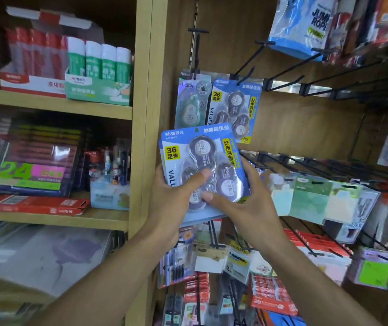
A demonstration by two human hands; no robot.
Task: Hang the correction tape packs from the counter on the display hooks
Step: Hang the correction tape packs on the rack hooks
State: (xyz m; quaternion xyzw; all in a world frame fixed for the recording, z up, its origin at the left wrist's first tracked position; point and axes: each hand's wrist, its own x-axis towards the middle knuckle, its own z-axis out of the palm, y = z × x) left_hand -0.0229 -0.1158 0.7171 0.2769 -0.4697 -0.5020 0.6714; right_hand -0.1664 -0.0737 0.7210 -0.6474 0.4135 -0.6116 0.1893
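At the middle of the frame, your left hand and right hand are both closed around a blue correction tape pack, just below another same pack hanging on a display hook.

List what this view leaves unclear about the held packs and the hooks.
- Held packs, head view: how many are stacked; only edges show behind the front one.
- Their hang holes: too small and blurred.
- Lower part of the packs: covered by left hand and right hand.
- Counter: out of frame.
- Empty hooks: tips blurred.
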